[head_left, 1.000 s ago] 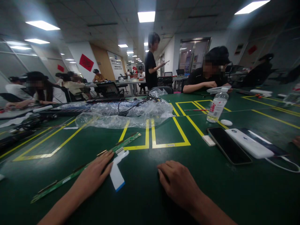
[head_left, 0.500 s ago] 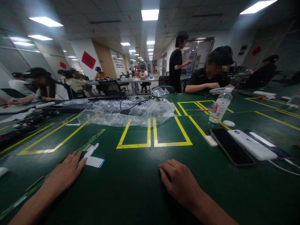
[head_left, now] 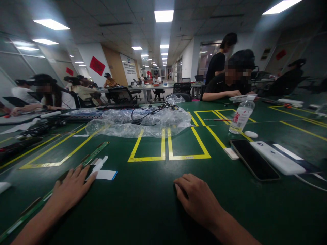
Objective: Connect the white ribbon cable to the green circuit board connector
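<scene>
The left hand (head_left: 73,185) lies open with fingers spread, covering the middle of a long circuit board (head_left: 98,150) at the near left; the forearm and the picture's edge hide more of its near end; the thumb overlaps a flat ribbon cable (head_left: 106,174), so their contact is hard to make out; the right hand (head_left: 195,197) curls loosely at the near right, its palm hidden, and I cannot tell whether it is fully closed.

The board is a thin green strip; the cable is white, bent, and blue-tipped; crinkled clear plastic (head_left: 163,120) lies farther off under tangled black wires (head_left: 167,106); the table (head_left: 145,204) is smooth dark green with yellow tape outlines (head_left: 189,157); ceiling panels (head_left: 164,16) light the room.
</scene>
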Demonstrator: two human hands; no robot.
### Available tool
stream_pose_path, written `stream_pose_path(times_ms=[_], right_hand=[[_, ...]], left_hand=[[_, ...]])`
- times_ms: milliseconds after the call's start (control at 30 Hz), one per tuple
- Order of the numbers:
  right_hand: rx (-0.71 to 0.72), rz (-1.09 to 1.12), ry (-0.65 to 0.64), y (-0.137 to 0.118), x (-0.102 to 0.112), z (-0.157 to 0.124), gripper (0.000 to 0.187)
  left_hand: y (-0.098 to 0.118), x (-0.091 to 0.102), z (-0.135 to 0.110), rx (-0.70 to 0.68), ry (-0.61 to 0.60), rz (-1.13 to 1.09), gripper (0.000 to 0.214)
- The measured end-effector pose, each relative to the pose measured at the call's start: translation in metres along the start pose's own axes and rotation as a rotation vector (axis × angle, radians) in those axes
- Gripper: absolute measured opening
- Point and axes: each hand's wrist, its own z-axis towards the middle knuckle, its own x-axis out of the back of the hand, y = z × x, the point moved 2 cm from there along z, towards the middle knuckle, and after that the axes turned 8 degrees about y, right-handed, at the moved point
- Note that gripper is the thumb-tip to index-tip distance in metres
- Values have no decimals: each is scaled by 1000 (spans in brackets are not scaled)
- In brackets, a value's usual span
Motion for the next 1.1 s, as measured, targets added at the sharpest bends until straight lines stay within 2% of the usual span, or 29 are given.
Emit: stream_pose_path(times_ms=[100,167,333,467,633,767,933,1100], right_hand=[[1,5,0,0,0,0,21],[2,6,3,0,1,1,20],[9,-3,12,-1,1,2,20],[5,-5,32,0,1,3,19],[1,-20,58,1,1,4,19],[15,-50,101,0,-1,1,20],[75,-103,108,0,-11,-2,38],[88,-135,46,2,-19,-5,44]], left_hand=[[20,2,0,-37,-103,16,76],[44,5,-4,-116,-127,-25,73],[130,20,-23,-411,-113,-140,57],[197,34,-30,-592,-115,-177,53],[257,44,-34,-726,-132,-253,51],[276,47,-39,-765,-150,-295,51],[275,51,-41,-755,-145,-332,51],[273,51,-40,-738,-127,-363,52]])
